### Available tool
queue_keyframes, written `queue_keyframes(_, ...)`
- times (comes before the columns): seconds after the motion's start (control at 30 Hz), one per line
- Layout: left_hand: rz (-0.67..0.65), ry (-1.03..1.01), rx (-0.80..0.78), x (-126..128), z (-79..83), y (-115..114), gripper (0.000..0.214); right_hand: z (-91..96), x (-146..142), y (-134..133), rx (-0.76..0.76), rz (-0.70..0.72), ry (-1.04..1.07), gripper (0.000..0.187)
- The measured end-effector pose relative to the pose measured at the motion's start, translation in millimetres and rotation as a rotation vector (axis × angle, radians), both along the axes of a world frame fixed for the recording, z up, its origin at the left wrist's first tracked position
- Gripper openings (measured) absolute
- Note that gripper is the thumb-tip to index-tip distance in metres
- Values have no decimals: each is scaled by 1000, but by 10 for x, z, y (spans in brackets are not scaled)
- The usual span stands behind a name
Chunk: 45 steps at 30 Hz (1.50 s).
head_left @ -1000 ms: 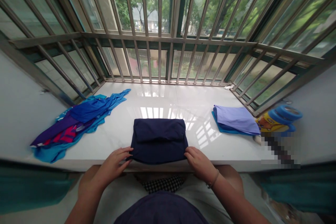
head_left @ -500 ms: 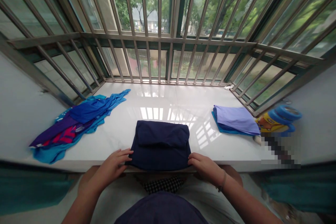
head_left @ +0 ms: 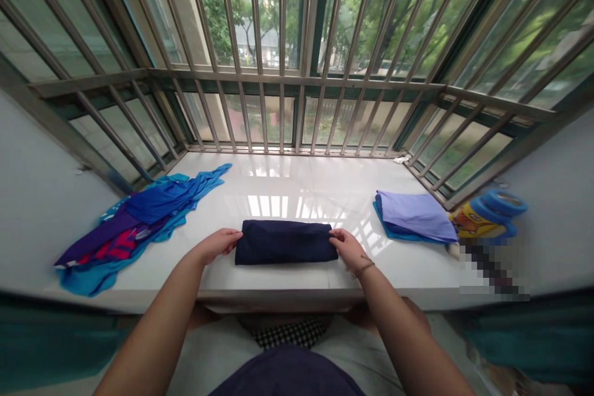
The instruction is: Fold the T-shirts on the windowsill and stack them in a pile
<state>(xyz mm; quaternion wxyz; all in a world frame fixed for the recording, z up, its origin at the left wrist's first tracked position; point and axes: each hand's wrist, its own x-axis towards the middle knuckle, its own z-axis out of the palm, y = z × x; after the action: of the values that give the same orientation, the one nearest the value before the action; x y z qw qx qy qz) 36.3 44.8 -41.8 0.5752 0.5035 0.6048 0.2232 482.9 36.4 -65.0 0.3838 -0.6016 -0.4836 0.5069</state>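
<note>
Head view, looking forward and down over a glossy white window ledge (head_left: pixel 288 182) set inside a bay of metal window bars (head_left: pixel 283 74), with green trees beyond the glass. A person stands at the near edge with both bare forearms reaching onto the ledge.

At the centre of the ledge, a little back from its front edge, lies a navy cloth (head_left: pixel 285 241) folded into a long, narrow band that runs left to right. The left hand (head_left: pixel 218 244) is at its left end, fingers curled and thumb tucked in, pinching the folded edge. The right hand (head_left: pixel 347 247) mirrors it at the right end, fingers bent down onto the fabric and gripping that edge. A thin bracelet (head_left: pixel 364 268) circles the right wrist. The cloth lies flat on the ledge between the two hands.

To the left, well apart from the hands, a loose pile of clothes (head_left: pixel 139 219) sprawls toward the corner — bright blue and teal on top, with purple and a patch of red and pink showing underneath. To the right, a neat folded stack (head_left: pixel 413 215) lies near the side bars, with a lilac piece on top and a blue one under it. Just beyond that stack, a yellow and blue toy (head_left: pixel 485 216) lies at the ledge's right end, with a blurred patch below it.
</note>
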Motion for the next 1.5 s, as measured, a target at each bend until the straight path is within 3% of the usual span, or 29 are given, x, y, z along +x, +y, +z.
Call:
queue_keyframes(0.17,66,-89,34,0,-15,183,61,-82,15,123,28,-49,-53,43)
queue_keyframes(0.3,54,93,127,51,-25,344,56,-37,6,291,58,-70,-228,28)
queue_keyframes(0.43,149,249,202,151,-198,438,46,13,-72,292,114,-107,-476,16)
queue_keyframes(0.63,362,500,404,248,-421,342,33,50,-296,93,101,-145,-807,42)
queue_keyframes(0.77,385,464,345,275,-400,316,32,89,-392,129,-30,-32,-1026,42)
queue_keyframes(0.93,286,384,240,492,-360,274,31,233,-81,265,-85,-20,-1025,38)
queue_keyframes(1.07,182,405,210,893,-345,193,26,447,310,356,-101,-57,-1055,36)
queue_keyframes(1.13,162,444,220,1096,-322,153,25,582,338,358,-61,-92,-1078,34)
queue_keyframes(1.23,170,494,248,1300,-284,95,24,773,6,266,178,-124,-1115,27)
queue_keyframes(1.33,159,524,298,1355,-265,49,21,840,-689,111,437,-18,-1134,14)
queue_keyframes(1.4,132,530,324,1330,-258,38,18,773,-1198,14,535,139,-1140,12)
queue_keyframes(1.5,106,520,328,1257,-243,53,5,540,-1769,-107,550,291,-1145,16)
